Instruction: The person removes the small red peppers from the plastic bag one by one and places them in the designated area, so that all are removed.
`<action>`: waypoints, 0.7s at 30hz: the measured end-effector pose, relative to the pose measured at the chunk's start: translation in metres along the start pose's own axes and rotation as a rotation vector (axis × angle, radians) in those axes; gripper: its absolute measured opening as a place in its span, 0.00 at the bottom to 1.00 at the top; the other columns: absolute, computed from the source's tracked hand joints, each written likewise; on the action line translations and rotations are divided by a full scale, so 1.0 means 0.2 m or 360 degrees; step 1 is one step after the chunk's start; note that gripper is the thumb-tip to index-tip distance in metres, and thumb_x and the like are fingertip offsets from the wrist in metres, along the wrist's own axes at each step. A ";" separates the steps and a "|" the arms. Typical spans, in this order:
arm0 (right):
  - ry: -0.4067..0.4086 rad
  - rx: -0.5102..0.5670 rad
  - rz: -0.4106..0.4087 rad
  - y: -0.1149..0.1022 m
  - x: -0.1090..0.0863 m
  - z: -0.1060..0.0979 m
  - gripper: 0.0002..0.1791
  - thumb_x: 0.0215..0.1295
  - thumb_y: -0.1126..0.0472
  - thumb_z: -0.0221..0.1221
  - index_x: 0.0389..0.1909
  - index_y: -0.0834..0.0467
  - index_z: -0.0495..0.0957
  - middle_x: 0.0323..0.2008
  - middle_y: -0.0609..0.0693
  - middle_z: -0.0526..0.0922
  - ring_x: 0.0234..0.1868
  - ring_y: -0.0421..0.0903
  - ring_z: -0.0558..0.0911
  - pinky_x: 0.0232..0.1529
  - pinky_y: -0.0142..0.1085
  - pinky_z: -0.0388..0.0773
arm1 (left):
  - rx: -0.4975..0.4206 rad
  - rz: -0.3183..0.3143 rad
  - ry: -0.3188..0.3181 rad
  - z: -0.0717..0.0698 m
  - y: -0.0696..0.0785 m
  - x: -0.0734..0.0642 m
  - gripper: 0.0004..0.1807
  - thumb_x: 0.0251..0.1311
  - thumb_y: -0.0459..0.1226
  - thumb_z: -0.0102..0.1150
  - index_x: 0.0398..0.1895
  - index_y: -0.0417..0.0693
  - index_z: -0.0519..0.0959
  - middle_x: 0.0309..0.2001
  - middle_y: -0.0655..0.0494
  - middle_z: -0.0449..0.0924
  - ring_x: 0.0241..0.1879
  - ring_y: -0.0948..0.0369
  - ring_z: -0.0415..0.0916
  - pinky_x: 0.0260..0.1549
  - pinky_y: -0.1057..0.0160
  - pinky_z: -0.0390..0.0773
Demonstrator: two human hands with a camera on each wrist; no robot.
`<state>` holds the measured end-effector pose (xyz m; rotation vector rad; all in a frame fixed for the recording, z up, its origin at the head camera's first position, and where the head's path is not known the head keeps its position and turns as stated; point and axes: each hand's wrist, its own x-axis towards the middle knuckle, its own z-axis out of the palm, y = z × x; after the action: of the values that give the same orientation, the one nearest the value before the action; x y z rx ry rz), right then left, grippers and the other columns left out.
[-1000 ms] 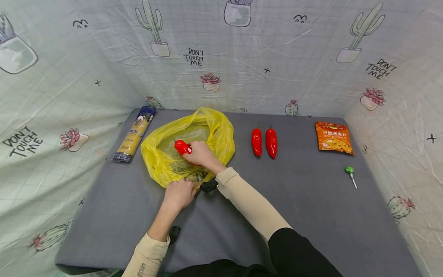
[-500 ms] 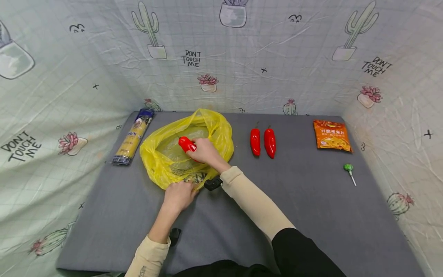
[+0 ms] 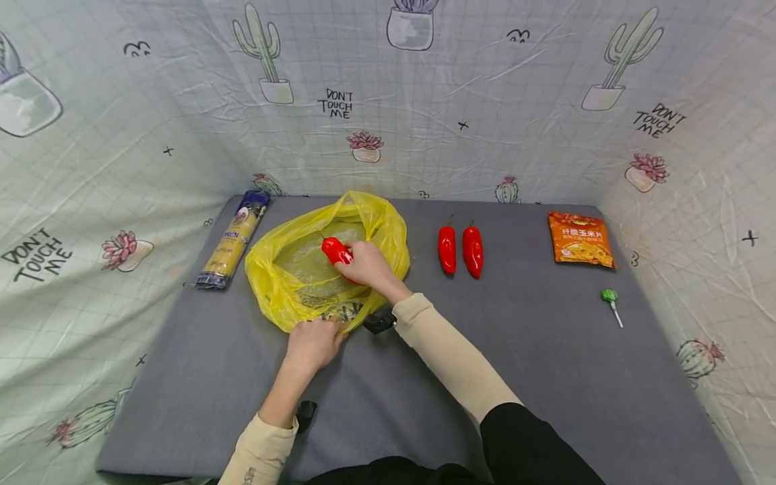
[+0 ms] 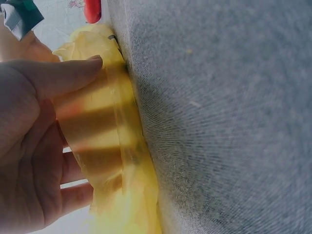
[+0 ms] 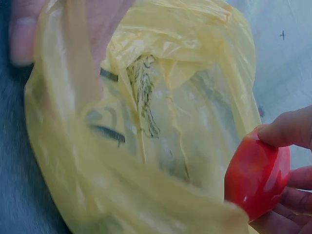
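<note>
A yellow plastic bag (image 3: 273,296) lies with its mouth spread wide on the grey table. My left hand (image 3: 313,345) pinches its near rim; in the left wrist view the thumb (image 4: 73,75) presses on the thin film with the fingers behind it. Over the bag's opening, my right hand (image 3: 367,266) grips a red chili pepper (image 3: 335,250), its stem end pointing up and left. The right wrist view has the pepper (image 5: 256,175) between thumb and fingers at the bag's rim. Two more red peppers, one (image 3: 446,249) left of the other (image 3: 473,250), lie to the right of the bag.
A long pack of noodles (image 3: 235,241) lies left of the bag. Toward the far right are an orange snack packet (image 3: 582,239) and a green lollipop (image 3: 610,296). A printed curtain (image 3: 412,101) encloses the table's back and sides.
My right hand, with the chili pepper in it, has shifted a little to the right over the bag's opening. The left hand keeps its hold on the rim.
</note>
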<state>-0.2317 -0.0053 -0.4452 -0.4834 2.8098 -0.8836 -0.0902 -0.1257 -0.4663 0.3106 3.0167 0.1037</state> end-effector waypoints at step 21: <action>0.0158 0.0118 0.0107 0.03 -0.04 -0.16 0.33 0.64 0.49 0.62 0.68 0.59 0.71 0.54 0.56 0.84 0.44 0.48 0.85 0.36 0.35 0.83 | -0.0002 0.0024 0.0033 0.01 -0.01 -0.01 0.16 0.63 0.48 0.63 0.48 0.50 0.85 0.32 0.46 0.87 0.26 0.47 0.82 0.24 0.50 0.77</action>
<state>-0.2341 0.0184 -0.4230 -0.3420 2.8503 -1.0201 -0.0889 -0.1275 -0.4675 0.3340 3.0348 0.1103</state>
